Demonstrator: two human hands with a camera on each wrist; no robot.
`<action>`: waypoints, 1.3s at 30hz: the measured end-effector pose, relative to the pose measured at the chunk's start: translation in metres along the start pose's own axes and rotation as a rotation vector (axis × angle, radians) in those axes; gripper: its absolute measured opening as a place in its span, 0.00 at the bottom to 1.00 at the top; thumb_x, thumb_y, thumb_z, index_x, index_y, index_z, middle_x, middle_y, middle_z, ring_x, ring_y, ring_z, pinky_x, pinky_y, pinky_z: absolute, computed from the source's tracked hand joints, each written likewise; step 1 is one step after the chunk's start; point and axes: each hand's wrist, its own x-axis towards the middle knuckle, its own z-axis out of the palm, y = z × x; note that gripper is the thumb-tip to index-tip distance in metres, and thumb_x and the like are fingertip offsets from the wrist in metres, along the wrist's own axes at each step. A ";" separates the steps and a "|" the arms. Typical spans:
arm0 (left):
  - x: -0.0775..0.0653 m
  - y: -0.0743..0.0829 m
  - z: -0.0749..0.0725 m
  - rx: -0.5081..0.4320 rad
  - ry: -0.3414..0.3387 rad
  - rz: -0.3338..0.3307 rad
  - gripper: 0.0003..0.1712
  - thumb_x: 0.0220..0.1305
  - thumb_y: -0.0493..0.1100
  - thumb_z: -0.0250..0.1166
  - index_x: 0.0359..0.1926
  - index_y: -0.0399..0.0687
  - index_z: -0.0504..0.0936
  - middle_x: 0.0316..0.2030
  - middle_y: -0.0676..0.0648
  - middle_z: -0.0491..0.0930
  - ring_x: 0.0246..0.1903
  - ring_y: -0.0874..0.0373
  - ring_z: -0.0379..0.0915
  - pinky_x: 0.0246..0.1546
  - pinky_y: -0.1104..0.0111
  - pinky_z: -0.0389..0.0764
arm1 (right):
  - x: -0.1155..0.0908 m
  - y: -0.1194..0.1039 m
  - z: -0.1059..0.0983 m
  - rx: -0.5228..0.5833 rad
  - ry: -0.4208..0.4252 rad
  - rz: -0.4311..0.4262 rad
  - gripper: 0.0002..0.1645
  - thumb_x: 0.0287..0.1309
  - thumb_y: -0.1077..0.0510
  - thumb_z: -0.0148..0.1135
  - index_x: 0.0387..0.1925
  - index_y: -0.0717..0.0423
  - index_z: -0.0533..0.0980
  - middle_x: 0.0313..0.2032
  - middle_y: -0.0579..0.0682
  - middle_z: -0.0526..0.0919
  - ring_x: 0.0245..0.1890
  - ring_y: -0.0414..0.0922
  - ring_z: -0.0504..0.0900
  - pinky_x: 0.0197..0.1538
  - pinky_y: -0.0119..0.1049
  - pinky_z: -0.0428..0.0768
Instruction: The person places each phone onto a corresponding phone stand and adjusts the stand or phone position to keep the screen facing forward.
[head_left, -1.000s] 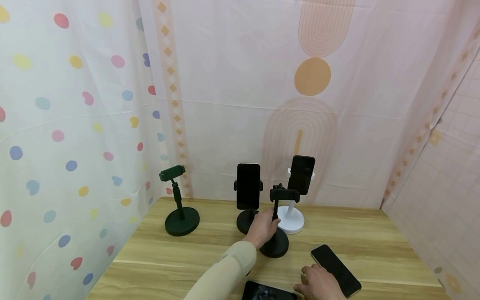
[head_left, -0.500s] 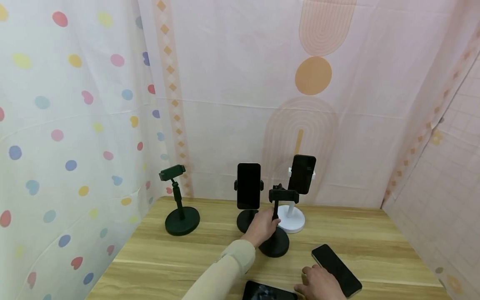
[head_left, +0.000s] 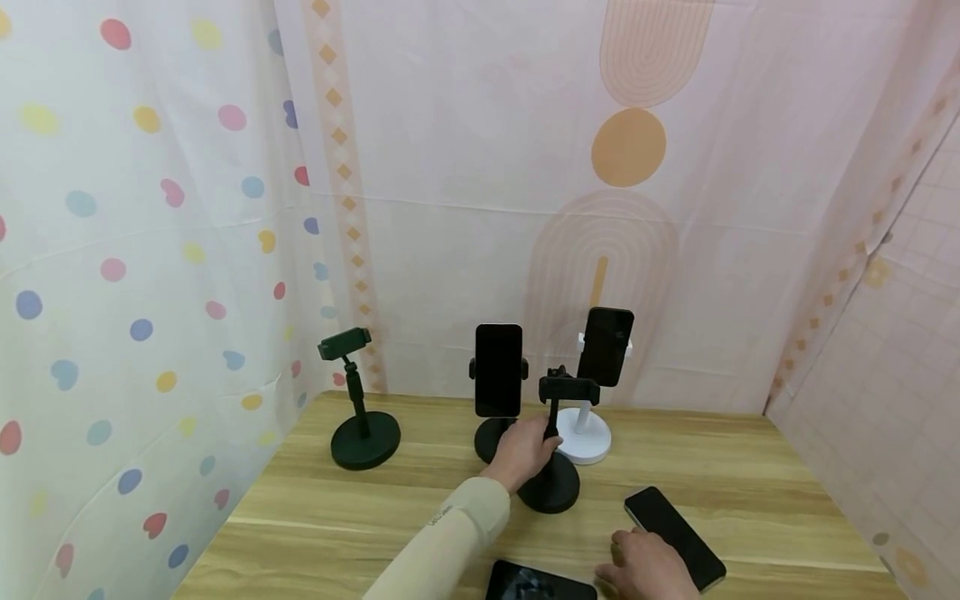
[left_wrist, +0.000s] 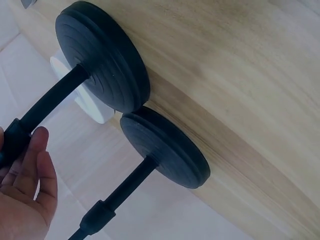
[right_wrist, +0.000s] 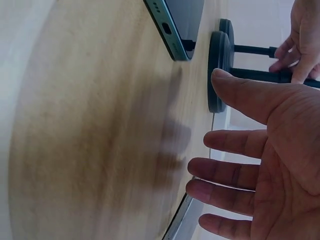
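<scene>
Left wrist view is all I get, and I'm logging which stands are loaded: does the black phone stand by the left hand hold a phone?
Observer: No. In the head view, the clamp atop the black phone stand that the left hand grips has no phone in it.
Operator: And the other black phone stand, whose base I can see?
Observer: That one carries a smartphone, set upright.
Operator: Last, what is the right hand holding?
Observer: Nothing; the right wrist view shows it empty.
</scene>
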 end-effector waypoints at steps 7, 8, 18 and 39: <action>0.000 0.000 -0.002 0.031 0.012 0.002 0.09 0.67 0.48 0.67 0.42 0.48 0.82 0.35 0.50 0.84 0.33 0.56 0.81 0.32 0.63 0.79 | -0.001 0.013 -0.006 0.004 0.025 0.011 0.31 0.53 0.42 0.73 0.44 0.65 0.81 0.39 0.56 0.82 0.42 0.58 0.80 0.47 0.56 0.77; 0.000 0.001 -0.002 0.031 0.013 0.001 0.09 0.67 0.48 0.67 0.42 0.48 0.82 0.34 0.50 0.84 0.32 0.56 0.81 0.32 0.63 0.79 | -0.001 0.015 -0.007 -0.001 0.027 0.013 0.32 0.53 0.41 0.73 0.45 0.66 0.81 0.39 0.57 0.82 0.42 0.58 0.80 0.46 0.56 0.77; 0.001 0.002 -0.001 0.056 0.006 -0.012 0.10 0.67 0.49 0.67 0.40 0.48 0.82 0.33 0.50 0.84 0.30 0.57 0.80 0.30 0.64 0.79 | -0.003 0.024 -0.014 -0.023 0.068 0.012 0.35 0.54 0.40 0.71 0.48 0.69 0.80 0.43 0.62 0.82 0.46 0.61 0.79 0.51 0.58 0.75; -0.001 0.003 0.000 0.110 0.004 -0.024 0.14 0.68 0.51 0.66 0.46 0.47 0.83 0.39 0.48 0.86 0.35 0.53 0.83 0.32 0.62 0.81 | -0.008 0.053 -0.024 -0.011 0.222 0.045 0.44 0.51 0.41 0.74 0.51 0.77 0.74 0.45 0.73 0.76 0.42 0.65 0.78 0.42 0.57 0.78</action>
